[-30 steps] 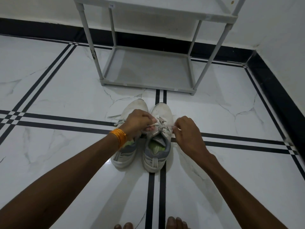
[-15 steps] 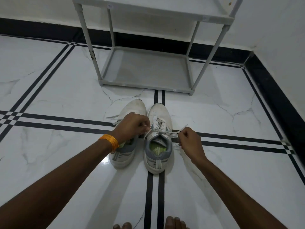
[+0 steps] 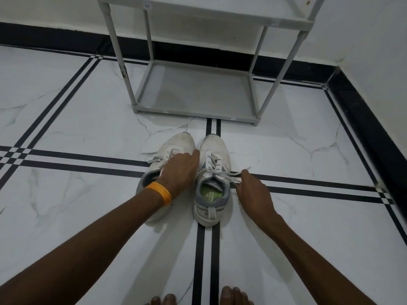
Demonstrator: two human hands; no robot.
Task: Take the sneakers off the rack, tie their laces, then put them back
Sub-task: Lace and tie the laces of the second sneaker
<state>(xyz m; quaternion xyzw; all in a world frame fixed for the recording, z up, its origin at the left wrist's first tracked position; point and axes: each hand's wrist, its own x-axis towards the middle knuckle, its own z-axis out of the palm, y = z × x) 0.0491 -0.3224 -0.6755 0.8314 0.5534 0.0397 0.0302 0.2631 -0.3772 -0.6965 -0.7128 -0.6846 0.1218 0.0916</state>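
Two white and grey sneakers stand side by side on the floor, toes toward the rack. The right sneaker point(image 3: 213, 172) has a green insole and its laces point(image 3: 217, 172) are stretched sideways. My left hand point(image 3: 180, 172), with an orange band at the wrist, lies over the left sneaker point(image 3: 176, 144) and grips the lace's left end. My right hand point(image 3: 251, 190) pinches the lace's right end beside the shoe. Loose laces of the left sneaker trail out to the left.
A grey two-tier shoe rack point(image 3: 193, 111) stands just beyond the sneakers, its lower shelf bare. The white marble floor has black stripes. A black skirting and a wall point(image 3: 378, 62) close off the right side. My bare toes point(image 3: 233, 296) show at the bottom edge.
My hands have drawn apart from the middle of the right sneaker, pulling its laces out sideways. The left hand has shifted over the left sneaker; the right hand has moved right.
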